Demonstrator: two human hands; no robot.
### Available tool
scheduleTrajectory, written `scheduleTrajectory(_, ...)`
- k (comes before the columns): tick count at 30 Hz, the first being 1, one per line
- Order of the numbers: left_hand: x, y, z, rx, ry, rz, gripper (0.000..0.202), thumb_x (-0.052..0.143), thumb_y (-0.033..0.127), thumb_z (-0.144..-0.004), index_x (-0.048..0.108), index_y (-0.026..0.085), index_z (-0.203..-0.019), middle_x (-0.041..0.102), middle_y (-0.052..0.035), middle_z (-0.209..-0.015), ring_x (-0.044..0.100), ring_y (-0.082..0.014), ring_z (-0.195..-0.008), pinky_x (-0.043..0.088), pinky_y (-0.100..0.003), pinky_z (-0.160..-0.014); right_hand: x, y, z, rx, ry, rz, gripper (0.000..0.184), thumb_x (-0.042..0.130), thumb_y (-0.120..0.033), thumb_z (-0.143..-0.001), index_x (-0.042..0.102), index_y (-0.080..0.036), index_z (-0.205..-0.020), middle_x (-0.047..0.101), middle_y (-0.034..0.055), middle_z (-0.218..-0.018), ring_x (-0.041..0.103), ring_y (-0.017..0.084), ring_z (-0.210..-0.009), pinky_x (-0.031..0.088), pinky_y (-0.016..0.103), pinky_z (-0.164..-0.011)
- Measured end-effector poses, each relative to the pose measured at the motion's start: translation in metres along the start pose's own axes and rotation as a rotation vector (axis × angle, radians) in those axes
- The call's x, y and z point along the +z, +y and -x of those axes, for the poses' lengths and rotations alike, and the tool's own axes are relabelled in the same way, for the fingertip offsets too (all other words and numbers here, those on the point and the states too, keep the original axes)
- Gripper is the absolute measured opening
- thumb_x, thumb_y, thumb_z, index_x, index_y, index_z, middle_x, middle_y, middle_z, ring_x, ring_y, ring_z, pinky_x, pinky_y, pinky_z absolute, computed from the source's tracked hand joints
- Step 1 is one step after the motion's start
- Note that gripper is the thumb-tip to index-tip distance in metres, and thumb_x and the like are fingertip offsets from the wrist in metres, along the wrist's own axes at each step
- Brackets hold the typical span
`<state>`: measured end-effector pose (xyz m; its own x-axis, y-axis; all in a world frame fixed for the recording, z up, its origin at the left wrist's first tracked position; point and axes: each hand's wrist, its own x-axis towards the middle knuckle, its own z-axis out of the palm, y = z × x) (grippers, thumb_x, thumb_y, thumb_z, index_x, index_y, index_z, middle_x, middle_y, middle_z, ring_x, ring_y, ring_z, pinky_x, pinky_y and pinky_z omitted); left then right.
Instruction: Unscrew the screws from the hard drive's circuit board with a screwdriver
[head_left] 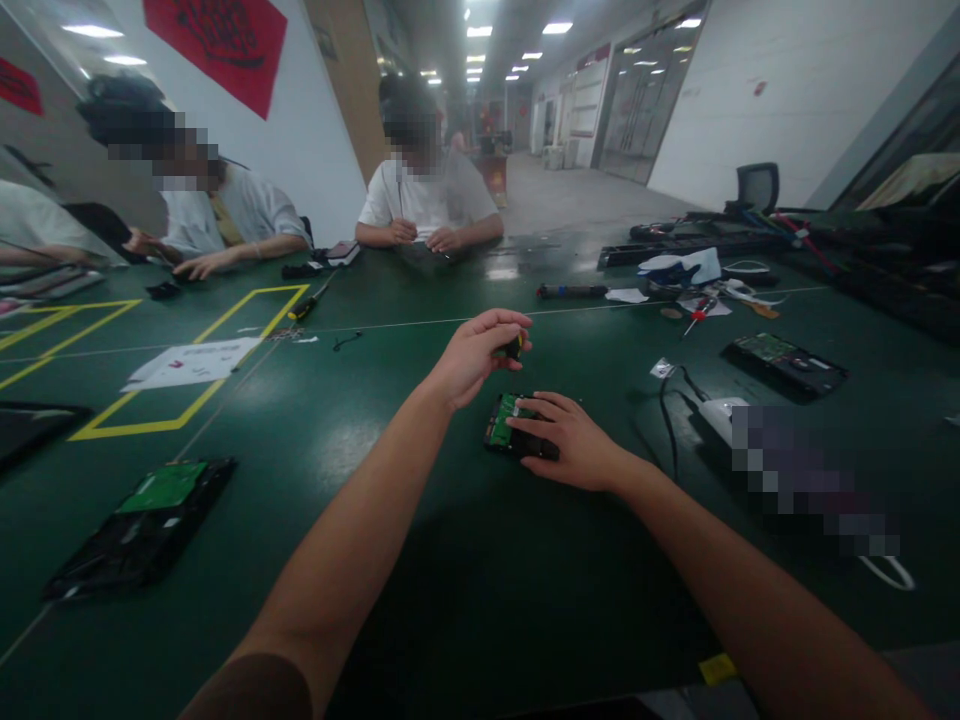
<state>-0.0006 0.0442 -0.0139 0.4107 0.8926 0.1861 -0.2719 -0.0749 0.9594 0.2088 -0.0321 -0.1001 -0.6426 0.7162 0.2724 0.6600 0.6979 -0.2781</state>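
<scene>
The two hands are apart: the left hand [476,365] curls around a small black-and-yellow object [514,347], mostly hidden, while the right hand [577,440] lies with fingers spread on a black rectangular device with a green circuit board [501,425], covering part of it on the dark green surface [480,600]. Rightward lie a thin black cable [664,425] and a second black board-topped device [784,362]; leftward, a third such device [142,530] and, farther off, a white paper sheet [191,364].

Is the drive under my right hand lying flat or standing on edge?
The drive lies flat on the table: its broad face, with the green circuit board, points up, and your right hand rests across it.
</scene>
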Motion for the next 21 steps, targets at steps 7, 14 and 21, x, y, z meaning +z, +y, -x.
scheduleTrajectory(7, 0.0052, -0.0036, 0.0009, 0.020, -0.035, 0.015, 0.014, 0.068, 0.028, -0.089, 0.072, 0.019, -0.099, 0.068, -0.0067, -0.097, 0.065, -0.0170, -0.091, 0.053, -0.025, -0.065, -0.0016, -0.0014, 0.0000, 0.012, -0.015, 0.003, 0.058, 0.071, -0.045, -0.090, 0.060, -0.033, -0.145, 0.051, 0.0074, -0.157, 0.039, 0.039, -0.146, 0.034, 0.063, -0.118)
scheduleTrajectory(14, 0.0086, -0.0008, 0.0022, 0.039, 0.103, -0.120, 0.016, 0.071, 0.028, -0.084, 0.078, 0.019, -0.094, 0.071, -0.0072, -0.106, 0.061, -0.0162, -0.090, 0.051, -0.024, -0.064, -0.0045, 0.0005, -0.0002, 0.022, -0.032, -0.016, 0.058, 0.072, -0.045, -0.088, 0.061, -0.032, -0.144, 0.051, 0.0074, -0.156, 0.039, 0.038, -0.146, 0.032, 0.062, -0.119)
scheduleTrajectory(21, 0.0092, 0.0007, 0.0036, 0.043, 0.060, -0.138, 0.017, 0.070, 0.028, -0.084, 0.078, 0.021, -0.097, 0.070, -0.0068, -0.108, 0.061, -0.0167, -0.093, 0.052, -0.024, -0.064, -0.0055, 0.0071, 0.0020, 0.041, -0.013, -0.013, 0.058, 0.074, -0.043, -0.086, 0.062, -0.033, -0.143, 0.052, 0.0083, -0.155, 0.041, 0.038, -0.146, 0.032, 0.063, -0.118)
